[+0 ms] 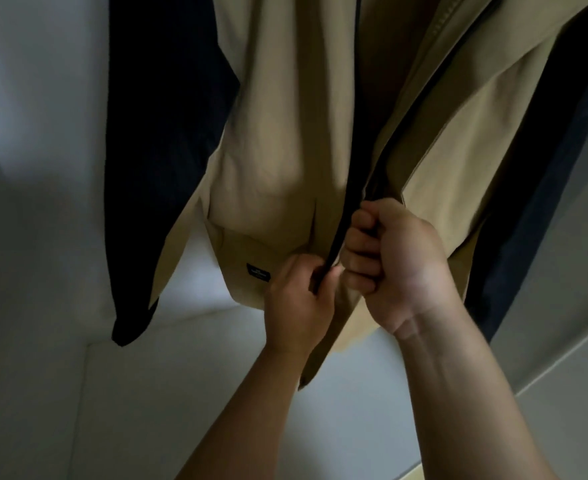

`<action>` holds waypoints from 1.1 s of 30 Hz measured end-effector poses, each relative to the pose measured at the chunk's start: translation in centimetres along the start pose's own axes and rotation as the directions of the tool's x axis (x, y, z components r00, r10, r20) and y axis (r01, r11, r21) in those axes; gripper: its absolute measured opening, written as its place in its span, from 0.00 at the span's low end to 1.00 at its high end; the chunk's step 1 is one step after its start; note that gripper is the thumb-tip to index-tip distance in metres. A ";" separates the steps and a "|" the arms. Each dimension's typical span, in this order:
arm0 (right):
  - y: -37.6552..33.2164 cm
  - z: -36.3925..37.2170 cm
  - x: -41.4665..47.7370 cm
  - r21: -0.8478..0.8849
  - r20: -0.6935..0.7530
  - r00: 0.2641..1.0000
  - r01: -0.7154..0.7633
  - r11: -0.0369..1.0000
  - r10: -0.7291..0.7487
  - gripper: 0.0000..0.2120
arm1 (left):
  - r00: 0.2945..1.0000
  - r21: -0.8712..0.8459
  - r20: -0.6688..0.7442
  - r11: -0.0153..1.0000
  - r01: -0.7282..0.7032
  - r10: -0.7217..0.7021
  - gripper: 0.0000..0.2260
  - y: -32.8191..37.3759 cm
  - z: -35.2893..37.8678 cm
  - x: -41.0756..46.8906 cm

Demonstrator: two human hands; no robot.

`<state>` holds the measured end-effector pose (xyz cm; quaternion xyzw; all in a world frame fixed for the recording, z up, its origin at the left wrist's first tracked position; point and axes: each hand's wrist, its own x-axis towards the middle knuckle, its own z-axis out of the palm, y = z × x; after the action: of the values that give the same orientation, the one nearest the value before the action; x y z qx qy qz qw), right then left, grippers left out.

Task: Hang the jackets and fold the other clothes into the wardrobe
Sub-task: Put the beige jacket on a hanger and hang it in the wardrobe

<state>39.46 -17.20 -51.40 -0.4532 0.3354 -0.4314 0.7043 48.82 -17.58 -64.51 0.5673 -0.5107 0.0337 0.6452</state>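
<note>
A beige jacket (285, 133) hangs inside the wardrobe, its front open along a dark zip (351, 168). My left hand (296, 306) pinches the lower end of the left zip edge near the hem. Just to its right, my right hand (396, 258) grips the right zip edge in a curled fist. A small dark label (258, 273) sits on the hem at the left. The hanger and rail are out of view above.
A dark navy garment (168, 150) hangs to the left of the beige jacket, and another dark one (541, 202) hangs to its right. The white wardrobe wall (36, 133) and floor panel (168, 393) lie behind and below.
</note>
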 end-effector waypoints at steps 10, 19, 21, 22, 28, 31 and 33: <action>-2.8 0.7 -0.4 -0.068 0.000 1.000 0.022 0.997 -0.022 0.16 | 0.973 0.065 -0.137 0.982 -0.176 0.183 0.12 2.4 -0.6 2.9; -5.0 2.0 -1.0 -0.101 -0.008 0.991 0.129 0.986 -0.131 0.17 | 1.000 -0.167 -0.014 0.986 -0.024 0.022 0.10 6.7 0.6 8.8; -6.0 2.3 -1.1 -0.101 -0.007 0.991 0.132 0.986 -0.134 0.16 | 0.982 -0.088 -0.067 0.980 -0.181 0.175 0.05 6.5 0.4 9.5; -6.6 2.5 -1.1 -0.100 -0.013 0.991 0.128 0.987 -0.130 0.16 | 0.971 -0.044 -0.072 0.972 -0.230 0.226 0.04 6.0 0.2 9.3; -9.2 3.0 -1.4 -0.119 -0.005 0.988 0.150 0.981 -0.152 0.16 | 0.958 0.124 -0.079 0.956 -0.266 0.277 0.29 5.5 -0.3 9.2; -9.5 3.1 -1.5 -0.121 0.003 0.985 0.172 0.978 -0.173 0.16 | 0.962 0.077 -0.068 0.962 -0.261 0.266 0.18 6.7 -0.3 10.2; -10.1 3.2 -1.4 -0.113 0.029 0.984 0.179 0.977 -0.177 0.16 | 0.960 0.065 -0.102 0.965 -0.255 0.261 0.08 7.7 0.0 11.2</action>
<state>38.62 -16.96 -40.78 -0.5253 0.3110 -0.4682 0.6388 49.37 -20.83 -51.37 0.5096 -0.5429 0.1619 0.6477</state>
